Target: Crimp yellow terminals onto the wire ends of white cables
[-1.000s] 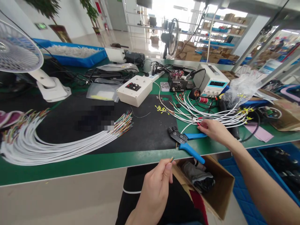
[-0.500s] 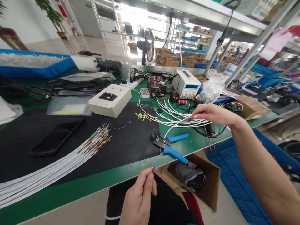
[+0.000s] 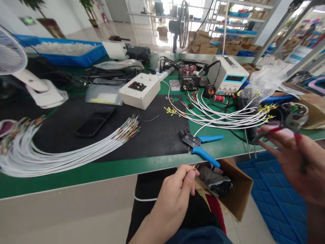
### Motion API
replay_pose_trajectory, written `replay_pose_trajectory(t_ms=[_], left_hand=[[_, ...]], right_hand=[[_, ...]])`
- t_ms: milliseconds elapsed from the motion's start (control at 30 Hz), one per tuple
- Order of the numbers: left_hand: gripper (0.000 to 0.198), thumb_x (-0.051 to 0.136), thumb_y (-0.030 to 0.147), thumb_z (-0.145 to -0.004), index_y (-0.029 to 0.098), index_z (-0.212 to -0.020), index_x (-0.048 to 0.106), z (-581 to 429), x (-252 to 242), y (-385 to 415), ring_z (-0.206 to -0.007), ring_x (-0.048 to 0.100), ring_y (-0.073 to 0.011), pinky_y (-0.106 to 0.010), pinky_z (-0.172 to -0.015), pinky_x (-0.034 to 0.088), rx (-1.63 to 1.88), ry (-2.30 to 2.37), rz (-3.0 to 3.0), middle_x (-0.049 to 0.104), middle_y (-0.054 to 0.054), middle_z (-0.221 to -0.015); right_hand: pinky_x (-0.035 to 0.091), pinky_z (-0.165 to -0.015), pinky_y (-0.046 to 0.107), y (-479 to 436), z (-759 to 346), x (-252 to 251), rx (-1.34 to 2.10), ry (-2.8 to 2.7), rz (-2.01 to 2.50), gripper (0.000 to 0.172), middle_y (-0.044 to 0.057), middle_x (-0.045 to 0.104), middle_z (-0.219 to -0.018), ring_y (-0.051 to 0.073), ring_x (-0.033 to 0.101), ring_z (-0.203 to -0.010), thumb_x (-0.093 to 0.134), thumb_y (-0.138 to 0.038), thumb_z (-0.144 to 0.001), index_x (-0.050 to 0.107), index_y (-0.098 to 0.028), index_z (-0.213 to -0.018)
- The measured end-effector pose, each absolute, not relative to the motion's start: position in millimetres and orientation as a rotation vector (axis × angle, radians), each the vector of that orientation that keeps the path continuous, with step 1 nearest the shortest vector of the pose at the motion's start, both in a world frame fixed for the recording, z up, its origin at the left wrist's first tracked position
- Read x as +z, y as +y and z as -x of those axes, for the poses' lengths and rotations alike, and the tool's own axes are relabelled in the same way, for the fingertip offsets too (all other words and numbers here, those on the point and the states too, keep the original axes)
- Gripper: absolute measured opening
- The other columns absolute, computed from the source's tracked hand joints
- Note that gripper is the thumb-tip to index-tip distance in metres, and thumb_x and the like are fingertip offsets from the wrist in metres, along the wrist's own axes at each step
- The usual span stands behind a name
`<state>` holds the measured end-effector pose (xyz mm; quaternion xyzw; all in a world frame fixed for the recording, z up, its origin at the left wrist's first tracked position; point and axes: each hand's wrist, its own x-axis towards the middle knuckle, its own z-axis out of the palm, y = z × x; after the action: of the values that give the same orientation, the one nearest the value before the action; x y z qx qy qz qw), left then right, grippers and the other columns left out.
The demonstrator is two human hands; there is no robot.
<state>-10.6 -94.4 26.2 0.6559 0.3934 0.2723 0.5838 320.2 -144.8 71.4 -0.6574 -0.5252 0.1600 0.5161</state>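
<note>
My left hand point(image 3: 175, 195) hovers below the table's front edge, thumb and forefinger pinched on the end of a white cable whose coloured wire tips point(image 3: 195, 166) stick out. My right hand point(image 3: 297, 161) is at the right, off the table and blurred by motion. Its fingers are closed on a thin dark tool with red parts point(image 3: 274, 131); I cannot make out what kind. Blue-handled crimping pliers point(image 3: 201, 145) lie on the green table between my hands. Behind them spreads a fan of white cables with yellow terminals point(image 3: 228, 117).
A big bundle of white cables with coloured ends point(image 3: 63, 154) curves across the black mat beside a phone point(image 3: 95, 122). Further back stand a white switch box point(image 3: 142, 89), a power supply point(image 3: 230, 79) and a desk fan point(image 3: 15, 67). An open cardboard box point(image 3: 238, 193) and blue crate point(image 3: 274, 200) sit below the edge.
My right hand has left the fan of white cables and swung right and toward me, off the table, with the red-and-dark tool in it. My left hand keeps its pinch.
</note>
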Motion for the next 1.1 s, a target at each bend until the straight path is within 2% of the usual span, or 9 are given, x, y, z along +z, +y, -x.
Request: replay_pose_trajectory(t_ms=[100,167,233,367,467,567,733,933,1100], left_hand=[[0.033,0.038,0.043,-0.113,0.023,-0.099,0.060,2,30,-95,-0.075,0.061,-0.0150,-0.027,-0.086,0.047,0.594,0.858,-1.507,0.059,0.003,-0.072],[0.033,0.038,0.042,-0.113,0.023,-0.096,0.059,-3,32,-95,-0.073,0.059,-0.0145,-0.027,-0.084,0.046,0.557,0.835,-1.504,0.057,0.004,-0.072],[0.035,0.038,0.041,-0.113,0.022,-0.090,0.057,-9,33,-94,-0.074,0.059,-0.0140,-0.026,-0.084,0.045,0.527,0.806,-1.514,0.057,0.004,-0.072],[0.038,0.039,0.041,-0.113,0.022,-0.085,0.056,-24,31,-93,-0.083,0.061,-0.0140,-0.024,-0.087,0.044,0.458,0.750,-1.528,0.060,0.002,-0.077],[0.040,0.038,0.042,-0.113,0.021,-0.082,0.055,-37,26,-95,-0.078,0.058,-0.0132,-0.024,-0.085,0.043,0.406,0.702,-1.523,0.059,0.003,-0.076],[0.042,0.037,0.043,-0.113,0.021,-0.083,0.055,-46,21,-98,-0.070,0.055,-0.0126,-0.025,-0.077,0.042,0.355,0.675,-1.518,0.056,0.004,-0.071],[0.037,0.039,0.043,-0.112,0.021,-0.093,0.062,-54,16,-102,-0.068,0.051,-0.0130,-0.026,-0.064,0.036,0.281,0.696,-1.562,0.056,0.004,-0.073],[0.036,0.038,0.041,-0.113,0.022,-0.103,0.067,-61,14,-105,-0.077,0.057,-0.0139,-0.027,-0.072,0.038,0.252,0.711,-1.630,0.064,0.003,-0.085],[0.035,0.038,0.041,-0.113,0.023,-0.100,0.066,-66,12,-105,-0.078,0.058,-0.0132,-0.027,-0.072,0.037,0.229,0.710,-1.640,0.064,0.004,-0.085]], right_hand=[[0.062,-0.101,0.057,-183,-303,59,0.891,-0.844,1.491,0.045,0.006,0.079,-0.126,0.037,0.068,-0.130,0.039,-0.050,-0.107,0.083,-0.041,-0.106],[0.063,-0.097,0.060,-207,-289,45,1.092,-0.748,1.543,0.050,0.009,0.078,-0.129,0.040,0.070,-0.126,0.036,-0.055,-0.105,0.082,-0.037,-0.115],[0.062,-0.099,0.060,-225,-277,30,1.177,-0.739,1.578,0.046,0.009,0.077,-0.132,0.040,0.070,-0.127,0.042,-0.057,-0.102,0.079,-0.036,-0.120],[0.060,-0.100,0.051,-241,-259,23,1.237,-0.907,1.740,0.039,0.010,0.077,-0.126,0.036,0.068,-0.126,0.055,-0.054,-0.101,0.071,-0.030,-0.128],[0.055,-0.100,0.038,-238,-251,35,1.332,-1.129,1.813,0.032,0.005,0.073,-0.112,0.027,0.067,-0.111,0.050,-0.052,-0.106,0.068,-0.028,-0.115],[0.048,-0.104,0.032,-235,-247,44,1.372,-1.165,1.795,0.028,0.002,0.068,-0.117,0.023,0.063,-0.112,0.046,-0.050,-0.109,0.063,-0.030,-0.120],[0.047,-0.095,0.030,-237,-248,44,1.435,-1.195,1.794,0.031,0.000,0.067,-0.110,0.022,0.060,-0.104,0.045,-0.051,-0.109,0.065,-0.030,-0.119],[0.044,-0.095,0.032,-236,-254,41,1.463,-1.235,1.787,0.032,0.000,0.066,-0.108,0.022,0.059,-0.104,0.044,-0.052,-0.110,0.063,-0.028,-0.115],[0.041,-0.083,0.029,-234,-257,41,1.449,-1.230,1.797,0.033,-0.002,0.061,-0.096,0.018,0.053,-0.089,0.043,-0.052,-0.110,0.061,-0.027,-0.102]])
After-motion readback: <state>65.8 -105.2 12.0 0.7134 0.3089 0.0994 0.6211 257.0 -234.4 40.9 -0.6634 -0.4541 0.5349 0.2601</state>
